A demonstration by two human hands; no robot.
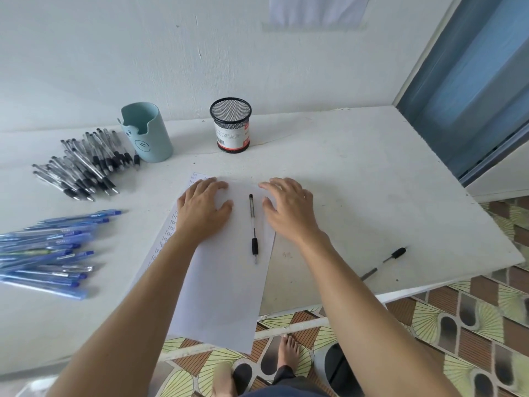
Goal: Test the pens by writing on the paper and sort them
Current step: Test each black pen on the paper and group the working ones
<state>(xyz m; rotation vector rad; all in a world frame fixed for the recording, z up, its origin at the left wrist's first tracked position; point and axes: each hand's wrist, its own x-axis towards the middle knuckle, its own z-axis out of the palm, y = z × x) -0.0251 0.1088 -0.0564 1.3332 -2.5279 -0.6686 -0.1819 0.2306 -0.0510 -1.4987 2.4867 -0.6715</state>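
I see white table (pixel 372 181) against pale wall (pixel 100 53); taped sheet (pixel 317 10) high on wall; blue panel (pixel 472 81) right; patterned floor tiles (pixel 458 339) below.

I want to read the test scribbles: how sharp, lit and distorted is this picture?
Head view: soft even light, no glare; wide-angle lens bows the table; the written sheet beside the left hand too soft to read; black pen on the paper crisp.
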